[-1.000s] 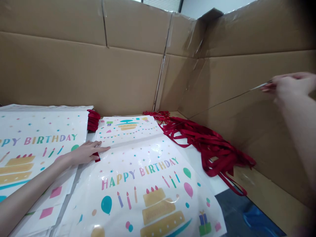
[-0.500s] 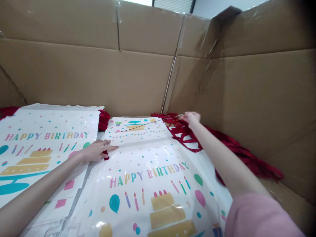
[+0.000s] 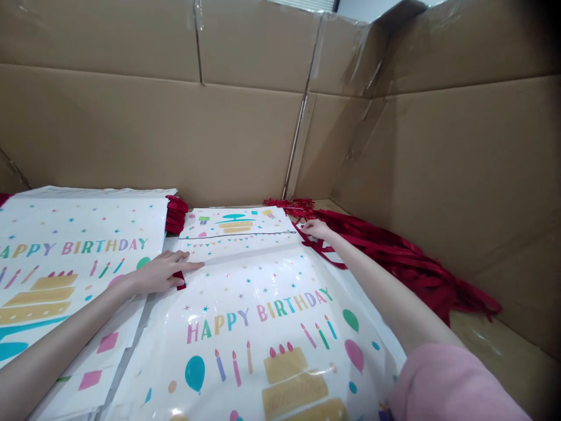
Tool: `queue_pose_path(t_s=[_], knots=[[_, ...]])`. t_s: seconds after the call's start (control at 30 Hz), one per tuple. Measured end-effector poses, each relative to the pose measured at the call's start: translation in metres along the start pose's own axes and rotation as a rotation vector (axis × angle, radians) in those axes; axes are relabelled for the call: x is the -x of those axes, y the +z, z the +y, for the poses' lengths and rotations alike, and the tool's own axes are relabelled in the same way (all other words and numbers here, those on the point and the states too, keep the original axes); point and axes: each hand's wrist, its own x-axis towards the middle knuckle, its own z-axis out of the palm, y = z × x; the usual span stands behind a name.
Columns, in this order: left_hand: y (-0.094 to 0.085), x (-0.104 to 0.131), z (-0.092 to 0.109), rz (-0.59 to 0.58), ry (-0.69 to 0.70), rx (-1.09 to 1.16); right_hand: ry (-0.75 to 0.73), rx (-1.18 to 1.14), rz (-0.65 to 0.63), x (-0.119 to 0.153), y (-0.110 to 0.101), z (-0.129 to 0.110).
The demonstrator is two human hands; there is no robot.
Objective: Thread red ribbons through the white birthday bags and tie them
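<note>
Two cardboard walls [image 3: 245,140], standing behind and at right. One birthday sheet [image 3: 263,324], lying face up at centre. One stack [image 3: 81,260] of like sheets, to its left. One heap of red ribbons [image 3: 405,257], right of the sheet. Two hands: left hand [image 3: 162,273] spread, palm down at the sheet's left edge; right hand [image 3: 315,229] bent-fingered near its upper right corner, grip cannot be told. One thin dark line [image 3: 236,236], across the sheet's upper part. One red tab [image 3: 181,286], beside the left thumb.
</note>
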Motion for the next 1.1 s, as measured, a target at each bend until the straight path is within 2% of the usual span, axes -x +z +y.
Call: queue_pose_path(t_s=[0.17,0.37,0.63,0.9,1.1], knots=[[0.002,-0.001,-0.003,0.004,-0.005,0.001,-0.036,0.154,-0.197,0.015,-0.028,0.016],[0.004,-0.002,-0.006,0.007,-0.015,0.029,-0.069,0.23,-0.299,0.021,-0.033,0.014],[0.004,-0.003,-0.007,-0.002,-0.018,0.051,-0.13,0.239,-0.32,0.019,-0.033,0.009],[0.009,-0.003,-0.013,0.035,0.026,0.064,-0.156,0.262,-0.346,0.025,-0.023,-0.002],[0.011,-0.003,-0.016,0.061,0.037,0.069,-0.136,0.233,-0.345,0.026,-0.031,-0.006]])
